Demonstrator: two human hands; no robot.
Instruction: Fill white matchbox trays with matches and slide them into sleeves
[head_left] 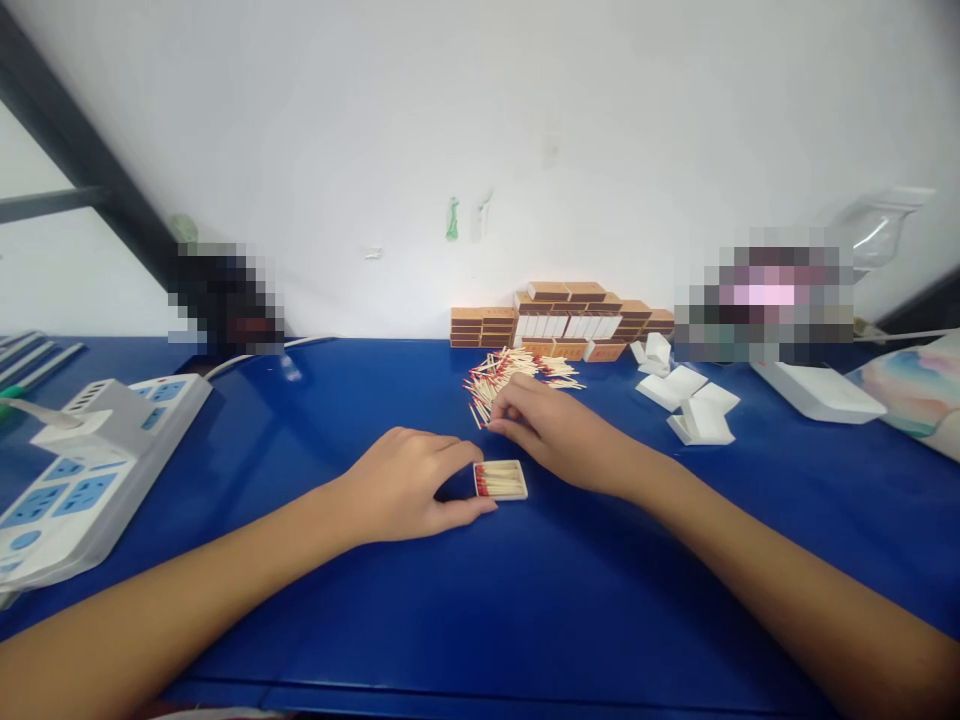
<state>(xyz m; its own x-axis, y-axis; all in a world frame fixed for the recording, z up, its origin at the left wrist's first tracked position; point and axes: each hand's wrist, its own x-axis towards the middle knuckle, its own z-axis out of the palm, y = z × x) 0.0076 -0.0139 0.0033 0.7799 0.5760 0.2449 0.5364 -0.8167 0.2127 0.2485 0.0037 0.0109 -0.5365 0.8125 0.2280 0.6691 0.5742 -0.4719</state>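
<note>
A small white matchbox tray (523,482) lies on the blue tabletop, filled with a row of matches (501,479) whose red heads point left. My left hand (409,485) grips the tray's left end, thumb at the near edge and fingers at the far edge. Just beyond, my right hand (547,425) is at the near side of a loose pile of red-tipped matches (517,365). Its thumb and fingertips are pinched together; whether a match sits between them cannot be made out. Part of the pile is hidden behind this hand.
Brown matchboxes (566,291) are stacked against the wall, with upright white trays among them. White folded pieces (701,420) lie to the right, near a white flat box (821,390). A power strip (90,480) with a plug occupies the left. Two areas at the back are pixelated.
</note>
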